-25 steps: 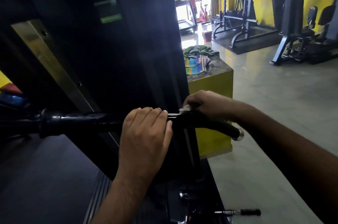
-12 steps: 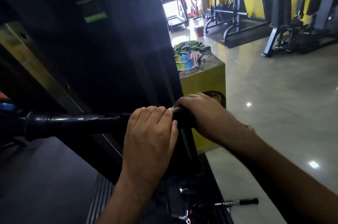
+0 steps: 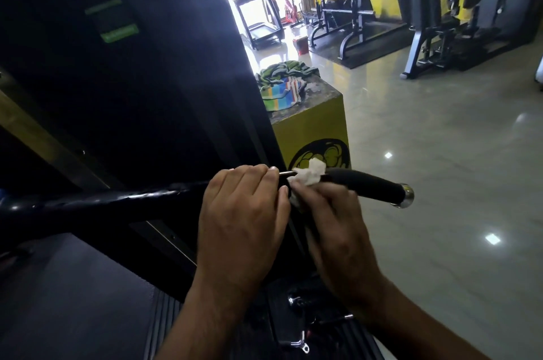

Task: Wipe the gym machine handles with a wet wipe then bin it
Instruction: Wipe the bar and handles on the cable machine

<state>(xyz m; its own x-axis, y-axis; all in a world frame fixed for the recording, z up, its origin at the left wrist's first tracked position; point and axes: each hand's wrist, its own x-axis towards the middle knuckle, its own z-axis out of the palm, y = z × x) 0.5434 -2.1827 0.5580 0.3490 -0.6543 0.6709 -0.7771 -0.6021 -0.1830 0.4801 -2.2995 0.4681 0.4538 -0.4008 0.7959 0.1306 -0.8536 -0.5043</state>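
Your right hand [image 3: 332, 230] has slid down off the handle [image 3: 367, 183] and now holds the white wet wipe [image 3: 308, 176] against it. Your left hand [image 3: 244, 213] grips the bar [image 3: 117, 204], just beside the wipe.

Strong daylight from far doorway [image 3: 258, 7], blown out to white. Machine frame [image 3: 132, 95] on left deep in shadow, detail lost. Glossy floor [image 3: 440, 154] on right mirrors doorway glare, plus small ceiling-light spots. Chrome end cap [image 3: 407, 196] of handle [image 3: 367, 183] catches highlight. Wet wipe [image 3: 308, 174] is brightest near thing. Left hand [image 3: 244, 213] and right hand [image 3: 338, 230] evenly lit, edges slightly soft. Uprights bend toward picture edges: wide-angle distortion. Far machines soft, smeared.
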